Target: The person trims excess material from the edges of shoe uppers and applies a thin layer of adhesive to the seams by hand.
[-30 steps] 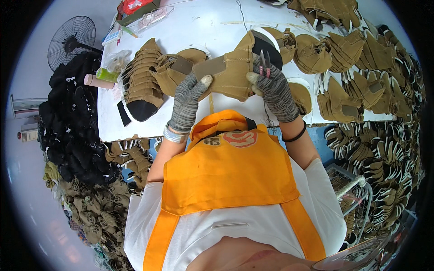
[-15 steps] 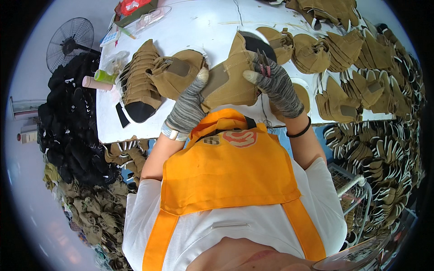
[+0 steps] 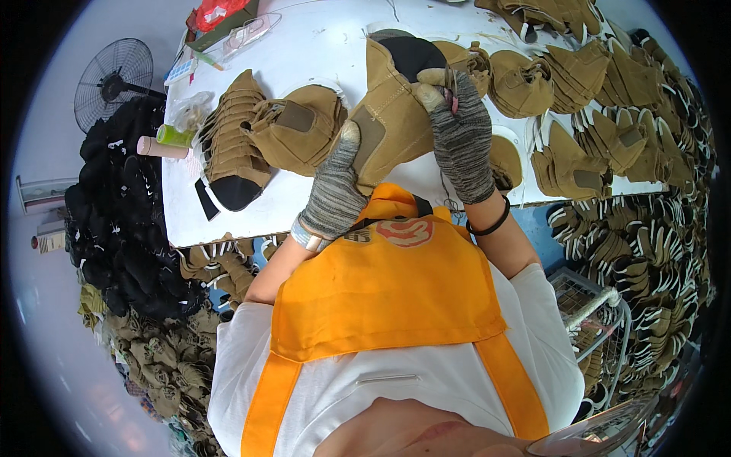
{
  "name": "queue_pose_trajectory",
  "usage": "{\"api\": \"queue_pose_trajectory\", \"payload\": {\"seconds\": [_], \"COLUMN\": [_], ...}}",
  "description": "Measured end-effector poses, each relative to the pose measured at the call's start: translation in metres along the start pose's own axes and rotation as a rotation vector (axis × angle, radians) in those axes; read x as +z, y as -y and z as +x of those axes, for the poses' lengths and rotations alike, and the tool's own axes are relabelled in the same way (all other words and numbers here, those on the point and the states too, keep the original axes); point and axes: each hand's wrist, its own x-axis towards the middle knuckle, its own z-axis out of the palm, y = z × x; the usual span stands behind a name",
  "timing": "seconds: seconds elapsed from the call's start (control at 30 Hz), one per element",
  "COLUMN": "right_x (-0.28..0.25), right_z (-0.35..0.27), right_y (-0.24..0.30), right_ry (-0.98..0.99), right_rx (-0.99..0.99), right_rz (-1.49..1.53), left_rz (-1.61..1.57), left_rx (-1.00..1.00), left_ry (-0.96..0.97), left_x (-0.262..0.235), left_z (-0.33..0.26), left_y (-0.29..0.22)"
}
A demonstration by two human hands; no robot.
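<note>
tan boot upper (image 3: 392, 114) now lifted upright, dark lining facing up, was flatter before. left hand (image 3: 335, 190) grips its near-left edge; right hand (image 3: 461, 129) clasps its far-right rim, both gloved. white table (image 3: 304, 42) beneath, tan uppers stacked (image 3: 232, 148) left, more far right. red package (image 3: 217, 11) far left; fan (image 3: 114, 72) beyond.

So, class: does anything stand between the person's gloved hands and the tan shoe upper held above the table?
Nothing visible does. The left hand grips the tan shoe upper at its lower edge, and the right hand holds its right side; only the grey gloves lie between skin and fabric.
</note>
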Motion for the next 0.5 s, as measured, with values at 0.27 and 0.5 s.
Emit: {"api": "queue_pose_trajectory", "payload": {"seconds": [0.27, 0.5], "right_x": [-0.002, -0.005], "right_z": [0.005, 0.019], "right_y": [-0.001, -0.008], "right_ry": [0.004, 0.027], "right_rx": [0.102, -0.521], "right_rz": [0.149, -0.305], "left_rz": [-0.054, 0.285], "left_rx": [-0.045, 0.074], "left_ry": [-0.040, -0.059], "left_x": [0.003, 0.001], "left_z": [0.000, -0.006], "left_y": [-0.001, -0.006]}}
